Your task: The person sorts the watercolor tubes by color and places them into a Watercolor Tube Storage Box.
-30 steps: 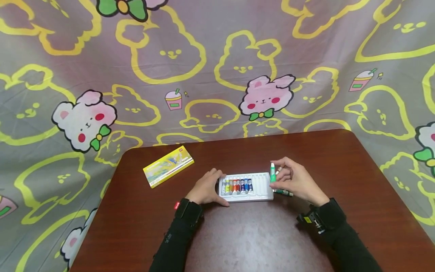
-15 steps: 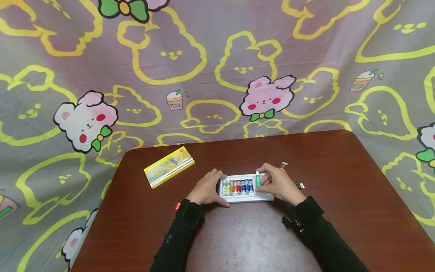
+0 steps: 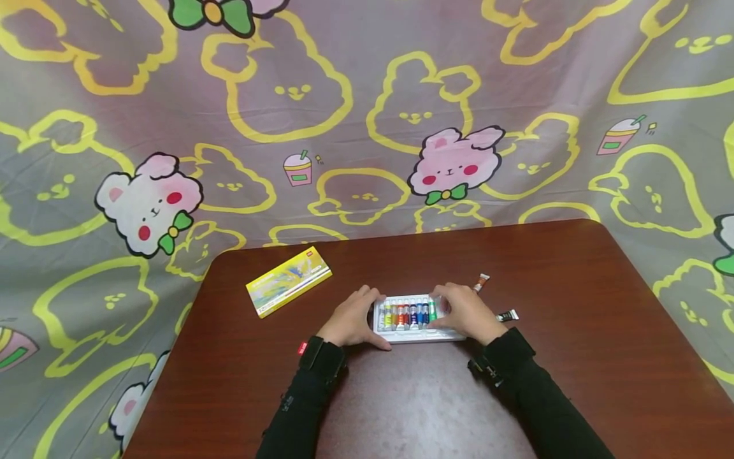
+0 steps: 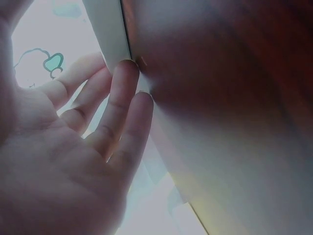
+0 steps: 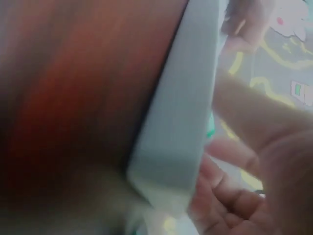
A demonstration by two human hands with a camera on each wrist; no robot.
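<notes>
A white plastic tray lies on the table, holding a row of small paint tubes in yellow, orange, red and blue. My left hand grips its left end, thumb at the front edge and fingers at the back corner. In the left wrist view, its fingertips touch the tray's side wall. My right hand pinches a green paint tube between thumb and fingers, at the right end of the row. The right wrist view is blurred; a bit of green shows behind the tray wall. The tray's right part is hidden under this hand.
Beyond the right hand lie a brown-labelled paint tube and a dark-labelled one. A yellow box sits at the back left of the brown table. A patterned cloth hangs behind.
My right hand has moved left with the green tube, from beyond the tray's right end down to its row of tubes. My left hand keeps its place on the tray.
</notes>
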